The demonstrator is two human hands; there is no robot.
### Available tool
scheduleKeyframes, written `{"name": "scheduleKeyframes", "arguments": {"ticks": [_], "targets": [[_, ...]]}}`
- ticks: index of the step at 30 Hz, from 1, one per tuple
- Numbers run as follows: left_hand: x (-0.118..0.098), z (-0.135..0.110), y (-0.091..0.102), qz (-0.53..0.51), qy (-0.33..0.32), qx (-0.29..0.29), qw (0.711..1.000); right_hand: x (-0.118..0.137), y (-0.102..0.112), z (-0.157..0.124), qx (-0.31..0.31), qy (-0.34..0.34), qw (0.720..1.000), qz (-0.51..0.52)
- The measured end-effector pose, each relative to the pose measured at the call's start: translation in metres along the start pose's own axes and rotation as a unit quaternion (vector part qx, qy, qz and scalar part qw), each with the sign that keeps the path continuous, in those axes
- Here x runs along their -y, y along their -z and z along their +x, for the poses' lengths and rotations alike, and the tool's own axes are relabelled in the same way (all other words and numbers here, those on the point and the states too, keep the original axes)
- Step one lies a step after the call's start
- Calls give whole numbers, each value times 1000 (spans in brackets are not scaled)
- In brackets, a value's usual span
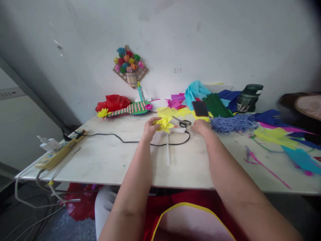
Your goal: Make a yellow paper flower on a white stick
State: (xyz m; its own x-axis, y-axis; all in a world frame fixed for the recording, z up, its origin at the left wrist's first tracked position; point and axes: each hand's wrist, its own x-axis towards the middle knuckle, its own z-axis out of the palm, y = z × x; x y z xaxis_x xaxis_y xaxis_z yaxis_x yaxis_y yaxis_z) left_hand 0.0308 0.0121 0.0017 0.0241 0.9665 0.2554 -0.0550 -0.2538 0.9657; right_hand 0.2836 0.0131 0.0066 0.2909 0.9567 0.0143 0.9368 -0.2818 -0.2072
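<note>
My left hand point(150, 127) is closed round a yellow paper flower point(164, 124), whose white stick point(168, 150) points down toward me over the table. My right hand point(201, 126) lies curled on the tabletop just right of a white glue gun point(179, 131) and close to black-handled scissors point(182, 122). Whether the right fingers grip the glue gun is hidden. The gun's black cord point(125, 140) runs left across the pale table point(105, 160).
A yellow power strip point(59, 152) with plugs sits at the table's left edge. Coloured crepe paper sheets point(215, 103), a phone point(200, 108), blue shredded strands point(233, 123), a dark green jar point(249, 97) and a paper-flower craft point(130, 65) on the wall lie beyond.
</note>
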Motion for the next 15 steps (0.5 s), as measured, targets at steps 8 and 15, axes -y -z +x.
{"name": "scheduleKeyframes", "arguments": {"ticks": [8,15], "targets": [[3,1,0,10,-26,-4,1000,7,8,-8,-46,6,999,17],[5,3,0,91,-66,-20,994,32,11,-21,-200,141,943,223]]}}
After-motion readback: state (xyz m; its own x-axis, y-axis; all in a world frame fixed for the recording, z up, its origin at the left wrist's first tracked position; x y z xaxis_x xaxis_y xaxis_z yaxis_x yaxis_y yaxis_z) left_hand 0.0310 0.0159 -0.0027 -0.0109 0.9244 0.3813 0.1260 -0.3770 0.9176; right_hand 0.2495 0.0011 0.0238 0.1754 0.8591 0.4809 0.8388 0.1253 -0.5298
